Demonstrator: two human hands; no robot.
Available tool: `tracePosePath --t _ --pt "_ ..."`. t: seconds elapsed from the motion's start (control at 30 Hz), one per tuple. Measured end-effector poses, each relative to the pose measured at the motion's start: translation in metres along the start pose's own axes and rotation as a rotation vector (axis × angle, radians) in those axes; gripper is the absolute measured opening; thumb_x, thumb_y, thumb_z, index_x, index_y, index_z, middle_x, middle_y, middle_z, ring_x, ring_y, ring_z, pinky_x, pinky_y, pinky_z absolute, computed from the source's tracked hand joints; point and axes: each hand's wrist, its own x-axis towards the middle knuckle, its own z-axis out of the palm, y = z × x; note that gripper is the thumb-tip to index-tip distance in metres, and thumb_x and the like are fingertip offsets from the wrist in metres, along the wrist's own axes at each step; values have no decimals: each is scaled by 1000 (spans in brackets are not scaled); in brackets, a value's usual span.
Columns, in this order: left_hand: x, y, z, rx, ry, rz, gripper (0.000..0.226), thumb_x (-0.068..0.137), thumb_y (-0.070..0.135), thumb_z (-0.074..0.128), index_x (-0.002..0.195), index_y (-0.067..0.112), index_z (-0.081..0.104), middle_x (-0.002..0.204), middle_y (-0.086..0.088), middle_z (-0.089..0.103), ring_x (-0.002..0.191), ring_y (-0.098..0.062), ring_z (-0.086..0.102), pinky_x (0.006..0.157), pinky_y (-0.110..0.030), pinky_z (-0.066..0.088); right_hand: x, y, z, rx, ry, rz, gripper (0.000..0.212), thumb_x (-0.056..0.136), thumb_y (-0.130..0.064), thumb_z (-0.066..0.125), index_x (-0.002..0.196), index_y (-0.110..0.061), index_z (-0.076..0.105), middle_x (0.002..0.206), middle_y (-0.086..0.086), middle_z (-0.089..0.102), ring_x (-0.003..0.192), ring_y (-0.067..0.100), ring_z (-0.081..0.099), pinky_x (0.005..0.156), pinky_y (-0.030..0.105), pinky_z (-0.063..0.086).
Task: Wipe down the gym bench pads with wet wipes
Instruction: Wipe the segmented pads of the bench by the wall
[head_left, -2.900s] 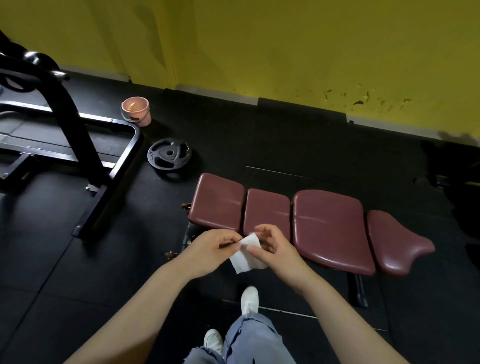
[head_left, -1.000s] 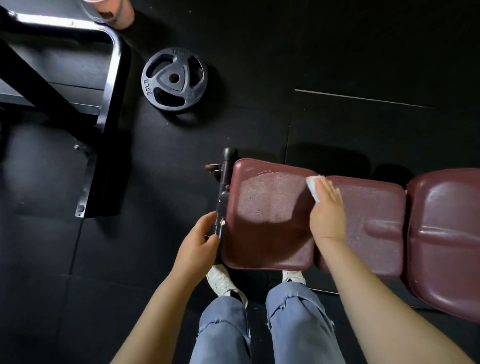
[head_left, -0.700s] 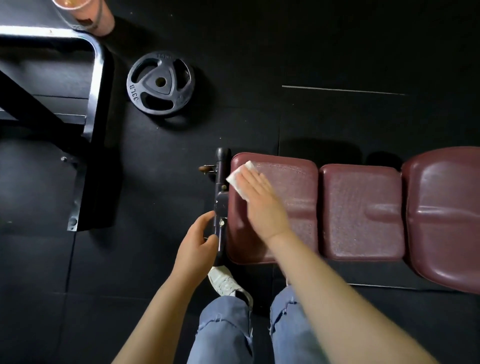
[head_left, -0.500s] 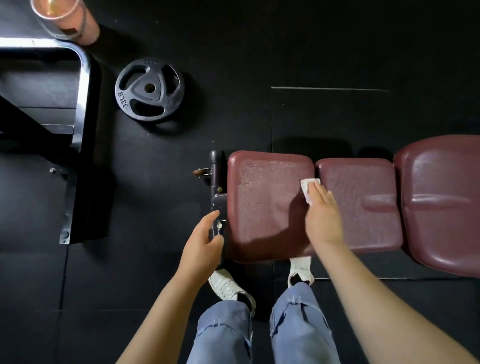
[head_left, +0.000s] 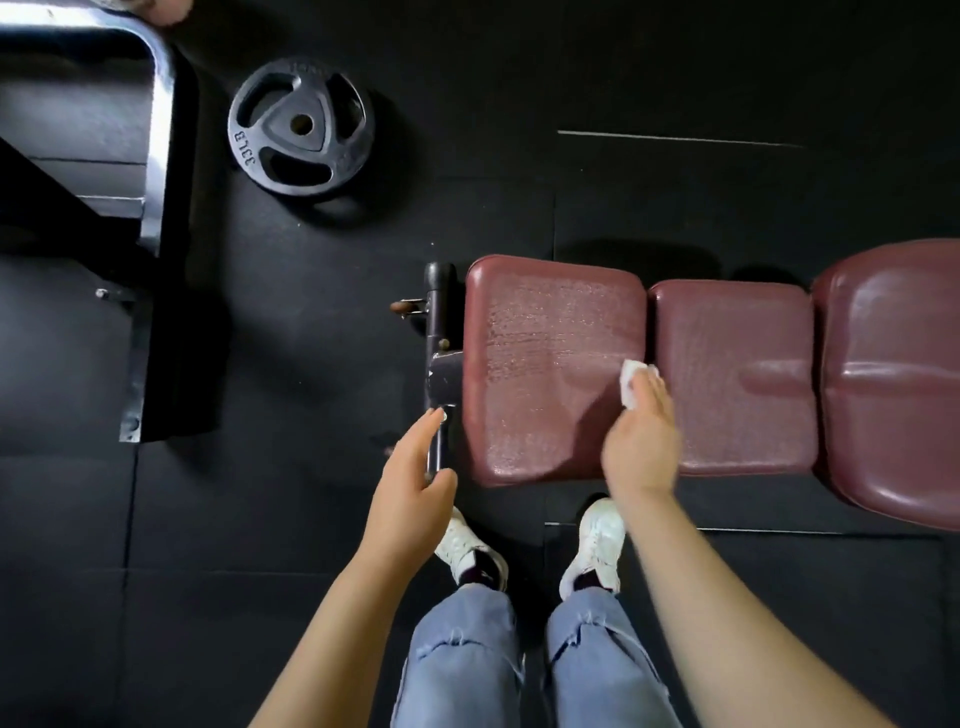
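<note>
Fingers (head_left: 655, 395) of the right hand (head_left: 641, 447) press the wipe (head_left: 629, 384) flat at the pad (head_left: 545, 364) edge.

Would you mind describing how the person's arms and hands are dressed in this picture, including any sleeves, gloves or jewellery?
Both arms are bare up to the frame edge: no sleeves show. The left hand and the right hand wear no gloves, and no rings, watch or bracelets are visible. Below them the person wears light blue jeans with frayed knees and white sneakers.
</note>
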Motion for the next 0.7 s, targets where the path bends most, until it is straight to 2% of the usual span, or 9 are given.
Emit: tracePosePath --t 0.07,0.13,0.23,0.3,0.4,0.5,0.6,0.67,0.7 --pt "-2 3 6 1 19 -11 67 90 0 45 148 33 37 144 18 41 135 -4 37 111 -25 30 -21 -52 15 146 -39 -129 45 90 1 41 132 -9 57 136 11 56 125 30 53 107 36 41" --pt "-1 5 9 -13 30 -5 63 87 -1 45 137 39 48 129 26 51 121 -1 49 99 -24 38 -41 -95 17 136 -332 -546 44 98 -13 34 136 -23 54 140 -5 50 133 14 43 112 22 28" --pt "1 2 10 2 15 21 60 83 -2 45 126 40 55 117 23 62 112 -2 56 93 -28 46 -37 -81 23 -15 -440 -967 55 90 -11 28 139 -17 53 149 1 46 141 16 36 121 33 21" --pt "1 0 9 32 11 -2 66 87 1 46 140 41 45 136 16 54 127 -7 48 108 -36 41 -8 -37 20 -5 -368 -819 56 89 -8 30 138 -22 54 146 0 49 137 17 40 119 33 25" --pt "-1 -1 10 47 1 -14 67 91 3 46 148 37 36 148 13 43 136 -9 39 115 -39 33 13 27 -3 -34 -162 -339 62 82 14 37 135 -13 57 148 5 47 138 28 41 119 43 26" --pt "-1 2 14 28 9 1 67 91 0 44 148 34 37 148 19 39 138 -3 35 116 -30 30 -12 8 3 -4 -28 -92 55 83 14 43 134 -1 55 145 17 49 135 36 45 117 44 28" --pt "1 2 17 -23 50 -19 59 87 -3 44 130 37 56 130 20 54 122 -4 50 100 -23 41 -52 -57 21 163 -255 -416 41 96 -8 42 133 -15 58 141 2 52 134 14 41 115 28 28" --pt "1 -2 16 -66 80 -34 50 85 -3 46 102 41 64 101 20 67 98 -1 59 77 -15 46 -73 -77 23 119 -438 -782 48 93 -1 41 138 -11 53 144 4 51 137 14 37 119 25 19" --pt "1 -5 14 -84 85 -35 52 85 -2 47 103 43 63 99 22 66 96 2 59 75 -13 45 -72 -75 23 67 -458 -934 54 88 4 38 139 -9 51 146 5 50 139 17 37 121 26 14"
